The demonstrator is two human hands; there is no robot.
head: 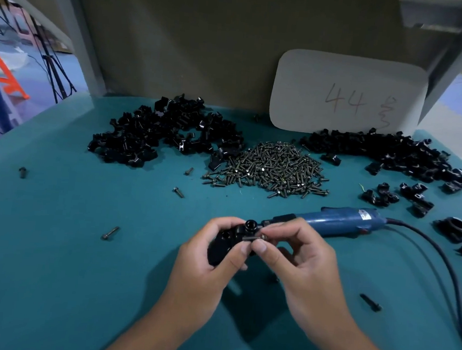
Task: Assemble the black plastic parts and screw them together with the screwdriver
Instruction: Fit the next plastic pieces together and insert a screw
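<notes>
Above the near middle of the teal table (pixel 51 271), we see both forearms reach in from the bottom edge and meet, the wrists angled toward each other. Our left hand (pixel 206 266) curls round a black plastic part (pixel 223 243): the thumb lies across its near face and the fingers wrap behind it, so the part is grasped firmly and held just off the table. A round boss of the part stands up between the two hands. Our right hand (pixel 297 260) pinches a screw (pixel 252 238) between thumb and forefinger, the screw lying level with its tip touching the side of the part; the other fingers are loosely bent behind.

Just beyond the right hand we find the blue electric screwdriver (pixel 339 220) lying on the table, its bit end pointing toward the hands and its dark cord (pixel 438 263) running off to the right and down. Neither hand touches it.

Farther back, a heap of screws (pixel 272 167) sits in the middle of the table. A pile of black plastic parts (pixel 166 134) lies to its left, touching its edge, and a second pile (pixel 391 154) spreads to its right, with several joined-looking pieces (pixel 416 196) scattered near the right edge. Loose screws lie apart on the table: one (pixel 110 233) left of the hands, one (pixel 370 302) to the right, a few nearer the heap. A pale card (pixel 346 95) marked "44" leans against the brown back panel (pixel 193 39).
</notes>
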